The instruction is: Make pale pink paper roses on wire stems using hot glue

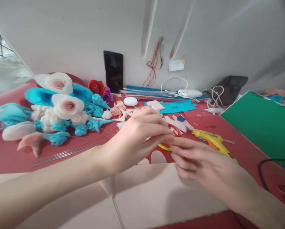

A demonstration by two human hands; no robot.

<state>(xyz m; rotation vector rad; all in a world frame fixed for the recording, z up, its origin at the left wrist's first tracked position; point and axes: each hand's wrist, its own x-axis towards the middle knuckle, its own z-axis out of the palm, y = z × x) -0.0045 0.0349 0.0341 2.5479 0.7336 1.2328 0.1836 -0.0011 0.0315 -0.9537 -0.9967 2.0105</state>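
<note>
My left hand [142, 136] and my right hand [201, 159] meet fingertip to fingertip above the table, both pinched closed. Whatever lies between the fingertips is hidden or too small to make out. Just behind the fingers show scissors with a red-orange and yellow handle [164, 147], partly covered by the hands. Pale petal-shaped paper pieces [158, 157] lie under the hands. Below them spreads a sheet of pale pink paper [142, 203]. A small pale paper cone [107, 186] shows below my left wrist, near a thin wire-like line [118, 211].
A yellow glue gun [212, 140] lies beside my right hand. Blue, white and pink paper flowers [68, 106] crowd the left, with thin metal wires [71, 152] in front. A phone [113, 71] leans on the wall. A green board [261, 127] stands at right, near a black cable [261, 175].
</note>
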